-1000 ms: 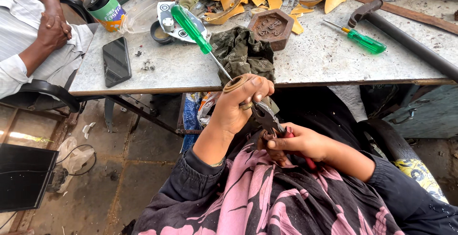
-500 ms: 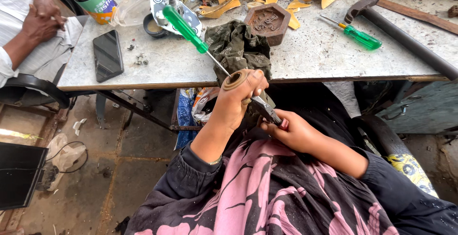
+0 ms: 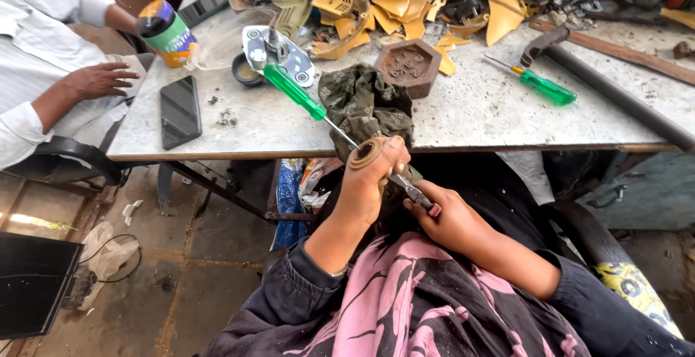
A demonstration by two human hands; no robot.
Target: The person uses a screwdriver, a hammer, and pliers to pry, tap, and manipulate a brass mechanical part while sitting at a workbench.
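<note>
— Grey speckled counter [image 3: 463,122], cluttered; what's in hand below its edge?
— Left hand [image 3: 369,183], grip closed round a brown round metal part [image 3: 367,153]. Right hand [image 3: 449,216] pinches grey pliers [image 3: 413,190] against it.
— Labels?
— Cylindrical can with orange-green label [image 3: 168,32] at far left, beside a black phone [image 3: 180,111].

Colourful labelled can [image 3: 166,32] beside dark phone [image 3: 180,111]
</note>
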